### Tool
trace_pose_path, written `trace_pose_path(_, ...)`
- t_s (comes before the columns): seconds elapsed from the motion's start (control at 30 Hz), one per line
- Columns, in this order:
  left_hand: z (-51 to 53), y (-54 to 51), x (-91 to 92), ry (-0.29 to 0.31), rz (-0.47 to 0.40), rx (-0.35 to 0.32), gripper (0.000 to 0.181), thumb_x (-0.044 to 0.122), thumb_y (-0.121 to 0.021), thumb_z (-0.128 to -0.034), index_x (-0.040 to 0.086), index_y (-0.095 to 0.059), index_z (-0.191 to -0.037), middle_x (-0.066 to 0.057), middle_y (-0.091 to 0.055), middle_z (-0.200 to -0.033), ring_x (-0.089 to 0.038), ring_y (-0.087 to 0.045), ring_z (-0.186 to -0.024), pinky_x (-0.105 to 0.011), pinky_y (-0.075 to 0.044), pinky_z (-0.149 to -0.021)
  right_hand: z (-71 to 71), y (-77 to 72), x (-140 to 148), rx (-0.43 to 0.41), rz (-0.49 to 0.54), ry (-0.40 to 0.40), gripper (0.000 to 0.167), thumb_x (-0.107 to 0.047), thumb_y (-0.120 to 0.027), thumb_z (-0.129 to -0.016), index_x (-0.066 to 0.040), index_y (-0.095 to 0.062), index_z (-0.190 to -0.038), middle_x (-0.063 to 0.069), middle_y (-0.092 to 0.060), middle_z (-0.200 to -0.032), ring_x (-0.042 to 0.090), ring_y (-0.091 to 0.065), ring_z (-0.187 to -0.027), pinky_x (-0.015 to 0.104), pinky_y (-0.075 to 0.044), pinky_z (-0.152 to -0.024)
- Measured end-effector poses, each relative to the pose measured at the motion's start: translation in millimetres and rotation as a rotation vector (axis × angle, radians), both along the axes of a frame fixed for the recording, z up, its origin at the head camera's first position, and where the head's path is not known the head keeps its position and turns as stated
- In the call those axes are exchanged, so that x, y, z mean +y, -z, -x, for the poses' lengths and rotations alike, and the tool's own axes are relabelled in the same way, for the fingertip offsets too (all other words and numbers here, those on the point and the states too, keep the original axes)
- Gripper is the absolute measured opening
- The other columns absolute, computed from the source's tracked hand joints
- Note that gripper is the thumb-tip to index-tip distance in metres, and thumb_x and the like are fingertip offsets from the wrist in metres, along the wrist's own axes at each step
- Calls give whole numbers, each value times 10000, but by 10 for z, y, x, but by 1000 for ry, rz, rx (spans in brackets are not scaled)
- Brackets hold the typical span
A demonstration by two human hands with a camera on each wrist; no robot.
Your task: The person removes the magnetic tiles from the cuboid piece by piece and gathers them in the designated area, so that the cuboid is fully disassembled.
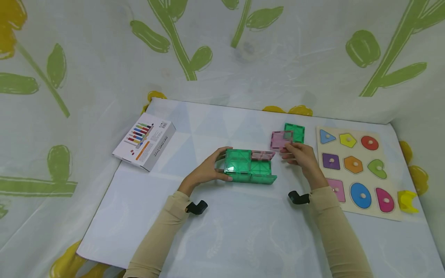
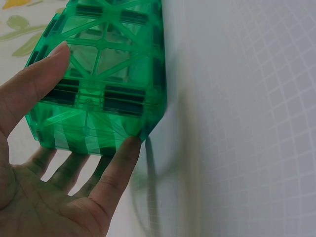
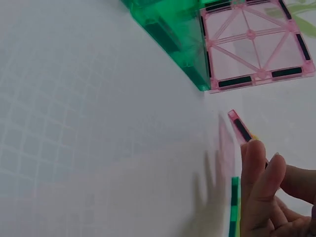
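A box-like structure of see-through green tiles (image 1: pixel 238 161) lies on the table, with a pink tile (image 1: pixel 263 155) tilted at its right part; the right wrist view shows this pink tile (image 3: pixel 251 37) beside a green panel (image 3: pixel 168 39). My left hand (image 1: pixel 206 170) grips the structure's left end, thumb on one side and fingers around the end in the left wrist view (image 2: pixel 74 177). In my right hand (image 1: pixel 300 158), a second pink tile (image 1: pixel 278 139) is pinched by its corner. It overlaps a green tile (image 1: pixel 299 134) in the head view.
At the left stands a white box (image 1: pixel 144 141) with a colourful picture. On the right lies a wooden shape board (image 1: pixel 361 173) with knobbed pieces, partly under my right forearm, and a yellow piece (image 1: pixel 407 201) beside it. A patterned cloth (image 1: pixel 222 77) hangs behind the table.
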State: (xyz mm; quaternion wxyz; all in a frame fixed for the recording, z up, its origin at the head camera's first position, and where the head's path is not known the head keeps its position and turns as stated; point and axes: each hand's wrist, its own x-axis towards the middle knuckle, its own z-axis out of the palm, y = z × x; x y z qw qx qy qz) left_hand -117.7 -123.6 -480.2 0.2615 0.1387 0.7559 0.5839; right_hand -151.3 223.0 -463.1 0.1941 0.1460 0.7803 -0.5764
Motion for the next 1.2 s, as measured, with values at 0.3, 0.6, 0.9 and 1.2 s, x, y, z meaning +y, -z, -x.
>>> trace_pose_path(0.3, 15, -18, 6, 0, 11, -7, 1052, 55, -882, -743, 312, -274, -1563, -18, -248, -1664, -264, -209, -1563, -506, -485, -1103, 116, -1, -71, -17, -54, -12, 518, -388, -491, -1058, -22, -527, -1423, -237, -697, -807, -55, -700, -737, 132, -564, -731)
trace_pose_path(0.6, 5, -21, 5, -5, 26, 2, 1047, 61, -879, -745, 303, -272, -1563, -40, -240, -1667, -283, -196, -1568, -515, -484, -1101, 259, 14, -206, -30, -22, 103, 498, -374, -537, -1040, -4, -579, -1372, -203, -699, -734, -24, -701, -689, 128, -569, -687)
trace_pose_path(0.9, -1, -11, 11, -6, 30, -2, 1051, 74, -887, -741, 311, -276, -1562, -32, -260, -1657, -268, -214, -1561, -513, -484, -1101, 315, 80, -292, -6, -81, 169, 471, -378, -566, -1025, 6, -637, -1290, -157, -673, -688, -1, -683, -631, 151, -577, -649)
trace_pose_path(1.2, -12, -23, 10, -6, 20, -1, 1053, 63, -881, -743, 301, -270, -1566, -41, -253, -1659, -279, -213, -1560, -515, -481, -1104, 361, 102, -326, -15, -109, 167, 495, -410, -560, -1022, 25, -665, -1234, -123, -670, -661, 4, -658, -588, 145, -561, -617)
